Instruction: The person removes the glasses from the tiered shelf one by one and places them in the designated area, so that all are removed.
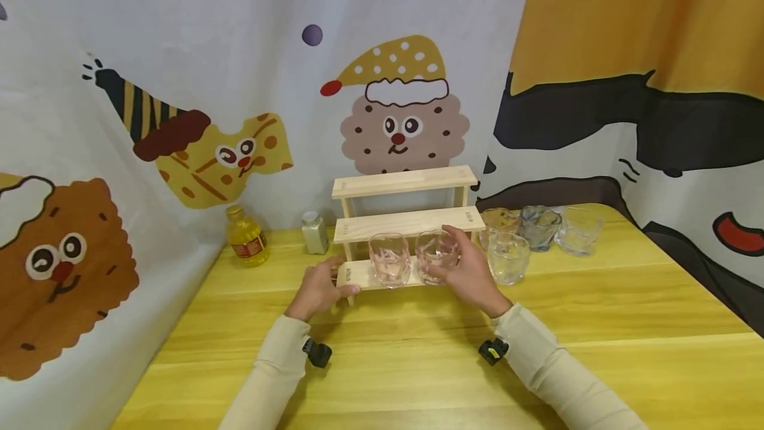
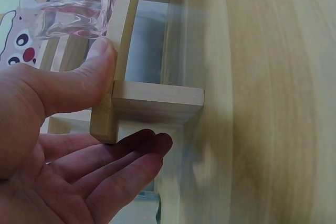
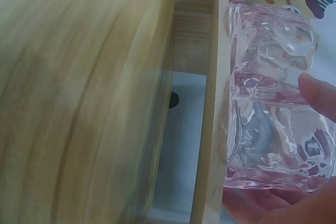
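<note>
A three-tier wooden stand [image 1: 412, 217] stands on the table by the curtain. On its lowest step sit two clear pinkish glasses side by side, the left glass [image 1: 389, 261] and the right glass [image 1: 434, 254]. My right hand [image 1: 471, 274] holds the right glass, its thumb on the near side and its fingers around the far side. In the right wrist view this glass [image 3: 278, 145] is close against the other one. My left hand [image 1: 319, 289] grips the left end of the lowest step, thumb [image 2: 97, 69] on top of the board and the other fingers [image 2: 123, 169] around its end and underneath.
Right of the stand are several more glasses: a clear glass [image 1: 509, 261] in front, an amber-tinted glass [image 1: 499, 221], a grey glass [image 1: 539, 227] and another clear one [image 1: 579, 231]. A yellow bottle [image 1: 247, 237] and a small capped jar [image 1: 314, 234] stand at the back left.
</note>
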Demonstrator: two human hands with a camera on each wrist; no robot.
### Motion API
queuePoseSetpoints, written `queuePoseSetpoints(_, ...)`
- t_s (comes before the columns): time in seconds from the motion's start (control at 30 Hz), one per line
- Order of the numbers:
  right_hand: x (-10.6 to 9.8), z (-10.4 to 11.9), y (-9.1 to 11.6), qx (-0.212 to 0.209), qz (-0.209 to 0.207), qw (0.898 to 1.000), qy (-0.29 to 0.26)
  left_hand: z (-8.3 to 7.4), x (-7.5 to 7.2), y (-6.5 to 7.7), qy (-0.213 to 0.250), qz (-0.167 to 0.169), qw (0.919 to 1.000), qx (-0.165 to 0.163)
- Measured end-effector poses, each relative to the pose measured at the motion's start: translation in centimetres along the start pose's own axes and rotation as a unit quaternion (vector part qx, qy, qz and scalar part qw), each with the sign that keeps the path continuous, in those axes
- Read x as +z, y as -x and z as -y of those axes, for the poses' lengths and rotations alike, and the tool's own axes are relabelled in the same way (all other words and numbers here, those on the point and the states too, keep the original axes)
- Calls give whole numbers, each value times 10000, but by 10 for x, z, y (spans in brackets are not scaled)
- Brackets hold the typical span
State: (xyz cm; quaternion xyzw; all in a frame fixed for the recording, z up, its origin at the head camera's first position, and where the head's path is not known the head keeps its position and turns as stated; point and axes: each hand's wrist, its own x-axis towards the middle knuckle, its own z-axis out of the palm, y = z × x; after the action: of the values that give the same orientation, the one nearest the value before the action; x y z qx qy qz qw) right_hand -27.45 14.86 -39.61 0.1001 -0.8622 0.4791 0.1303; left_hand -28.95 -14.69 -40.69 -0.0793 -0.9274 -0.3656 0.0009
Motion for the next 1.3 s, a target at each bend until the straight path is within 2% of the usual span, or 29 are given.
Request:
queuePoseSetpoints(0.37, -16, 5, 2, -122, -73, 9998, 121, -1, 1, -1, -49, -12, 10000, 2)
queuePoseSetpoints(0.6, -32, 5, 10, -249, -46, 9995, 195, 1, 1, -2, -47, 9, 10000, -12)
queuePoseSetpoints(0.83, -55, 5, 21, -312, 24, 9987, 396, 1, -1, -2, -4, 58, 10000, -19)
queuePoseSetpoints(1.3, -99, -10, 43, -634, -359, 9928, 951, 0, 0, -3, -16, 61, 10000, 8)
